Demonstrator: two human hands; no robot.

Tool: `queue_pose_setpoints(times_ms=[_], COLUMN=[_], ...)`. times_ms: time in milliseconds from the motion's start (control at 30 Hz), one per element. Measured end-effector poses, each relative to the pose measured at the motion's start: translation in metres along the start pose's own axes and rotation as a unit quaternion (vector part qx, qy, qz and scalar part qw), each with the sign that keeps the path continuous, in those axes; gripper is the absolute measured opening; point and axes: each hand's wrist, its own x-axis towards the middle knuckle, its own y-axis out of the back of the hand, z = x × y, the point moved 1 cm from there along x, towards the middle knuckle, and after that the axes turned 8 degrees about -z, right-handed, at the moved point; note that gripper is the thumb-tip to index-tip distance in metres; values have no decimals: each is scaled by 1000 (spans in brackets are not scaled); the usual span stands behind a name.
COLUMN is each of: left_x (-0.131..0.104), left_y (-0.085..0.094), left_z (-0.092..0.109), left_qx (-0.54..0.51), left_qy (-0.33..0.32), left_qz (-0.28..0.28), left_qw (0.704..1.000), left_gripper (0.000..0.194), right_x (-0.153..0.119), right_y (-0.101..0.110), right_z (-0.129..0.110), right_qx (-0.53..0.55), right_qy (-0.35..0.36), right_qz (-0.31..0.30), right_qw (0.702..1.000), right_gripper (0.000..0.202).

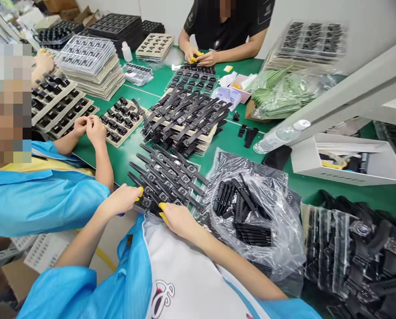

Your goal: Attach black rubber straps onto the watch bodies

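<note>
Near watches [166, 178]: lying in slanting rows with black straps outstretched, set in a clear tray [155, 214] at the near edge of the green table [131, 155].
Left hand [121, 198]: at the near left corner of the rows, yellow covers on fingertips; cannot tell whether pinching or merely touching.
Right hand [181, 220]: at the near side, right of the left one, also yellow-tipped; cannot tell whether pressed together on anything.
Tall watch stack [184, 117]: just beyond the near rows, closing off the far side.
Plastic bag [286, 239]: just beside the rows, crowding the right; holding loose black straps [253, 233].
Farther right: white box [354, 173], tilted bottle [279, 136], green pouches [277, 99].
Co-worker's hands [96, 130]: to the left, near a beige tray [117, 142] of watch bodies.
Co-worker across [229, 35]: working with yellow-tipped fingers, well apart.
</note>
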Motion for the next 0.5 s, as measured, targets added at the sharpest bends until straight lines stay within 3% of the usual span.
queue_pose_setpoints(times_ms=[133, 233, 300, 367, 433, 467, 500], left_x=[9, 12, 6, -6, -20, -24, -27], left_y=[-8, -16, -26, -44, -72, -90, -108], left_z=[-12, -19, -20, -16, -6, 1, 10], left_qx=[-3, -5, -37, -140, -320, -428, -546], left_qy=[16, 27, 29, 29, 51, 86, 134], left_qz=[5, 24, 73, 154, 202, 195, 172], left_qw=[1000, 999, 996, 978, 924, 878, 809], left_gripper=[24, 26, 24, 19, 15, 16, 20], right_x=[23, 21, 12, 1, -5, -5, -3], right_y=[-15, -23, -18, -3, 24, 39, 54], right_z=[-21, -29, -27, -16, 7, 22, 39], right_qx=[-28, -48, -56, -53, -41, -37, -36], right_qy=[23, 11, 11, 3, -45, -92, -143], right_qz=[-28, -35, -35, -20, 26, 59, 92], right_qw=[999, 998, 998, 998, 998, 993, 985], right_gripper=[20, 23, 22, 25, 29, 29, 31])
